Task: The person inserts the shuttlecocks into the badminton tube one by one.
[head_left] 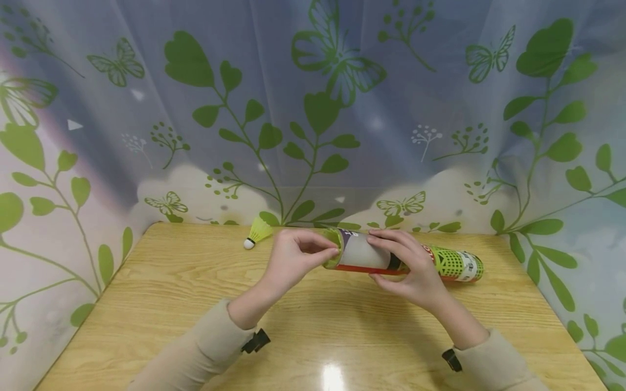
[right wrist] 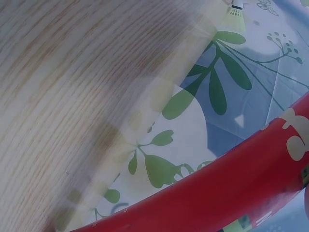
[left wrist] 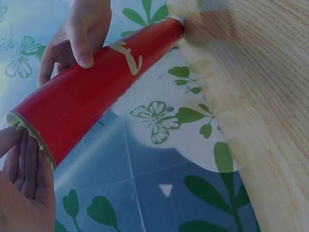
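A long shuttlecock tube (head_left: pixel 364 254), with a grey, green and red label, lies sideways in front of me. My right hand (head_left: pixel 415 271) grips it around the middle, thumb on the near side. At the tube's left end, my left hand (head_left: pixel 288 258) pinches with thumb and fingers at the mouth. The left wrist view shows a frilly yellow-green edge there, which looks like the skirt of a shuttlecock (left wrist: pixel 23 126) mostly hidden inside. The tube's red side (left wrist: pixel 82 96) faces that camera. Another yellow shuttlecock (head_left: pixel 257 232) with a white cork lies left of the tube.
The wooden table (head_left: pixel 195 282) reaches back to a patterned curtain (head_left: pixel 235 163) with green leaves and butterflies. That curtain also hangs along the left and right sides. Black straps (head_left: pixel 256 341) sit at both sleeves.
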{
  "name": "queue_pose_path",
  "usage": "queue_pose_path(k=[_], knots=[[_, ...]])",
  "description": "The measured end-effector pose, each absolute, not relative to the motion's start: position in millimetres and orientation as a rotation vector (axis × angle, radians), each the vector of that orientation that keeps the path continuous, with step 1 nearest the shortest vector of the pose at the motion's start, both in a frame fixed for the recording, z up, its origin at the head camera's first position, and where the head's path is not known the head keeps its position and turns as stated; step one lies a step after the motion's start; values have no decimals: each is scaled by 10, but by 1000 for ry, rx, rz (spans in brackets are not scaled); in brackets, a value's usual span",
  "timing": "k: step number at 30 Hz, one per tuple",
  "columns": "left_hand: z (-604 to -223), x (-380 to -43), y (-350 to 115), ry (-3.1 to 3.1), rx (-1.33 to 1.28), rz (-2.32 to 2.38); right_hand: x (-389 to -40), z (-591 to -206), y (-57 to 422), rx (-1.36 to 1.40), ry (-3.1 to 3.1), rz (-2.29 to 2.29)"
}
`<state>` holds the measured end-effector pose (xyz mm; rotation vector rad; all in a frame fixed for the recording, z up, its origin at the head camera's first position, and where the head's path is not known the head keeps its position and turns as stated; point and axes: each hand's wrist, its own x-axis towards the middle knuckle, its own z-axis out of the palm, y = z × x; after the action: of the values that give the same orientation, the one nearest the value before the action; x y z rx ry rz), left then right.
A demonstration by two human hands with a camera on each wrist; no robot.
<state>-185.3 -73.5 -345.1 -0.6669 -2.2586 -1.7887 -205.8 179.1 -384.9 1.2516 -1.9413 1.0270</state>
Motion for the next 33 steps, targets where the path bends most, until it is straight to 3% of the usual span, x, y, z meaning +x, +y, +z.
queue_pose_path(k=[10,18,33], knots=[[-3482,-1856,-706,-2248,-707,-1733,-1922,-3697,1728,1243,-1954,1033],[-3499,-1872,-757,-2249,-799,-1772,-2001,-3810,1780,1243,-1965,1019],[-3623,-2188,-1295,-2238,-971,-1761,-2031,-3851,1807,1241,-1980,1010]])
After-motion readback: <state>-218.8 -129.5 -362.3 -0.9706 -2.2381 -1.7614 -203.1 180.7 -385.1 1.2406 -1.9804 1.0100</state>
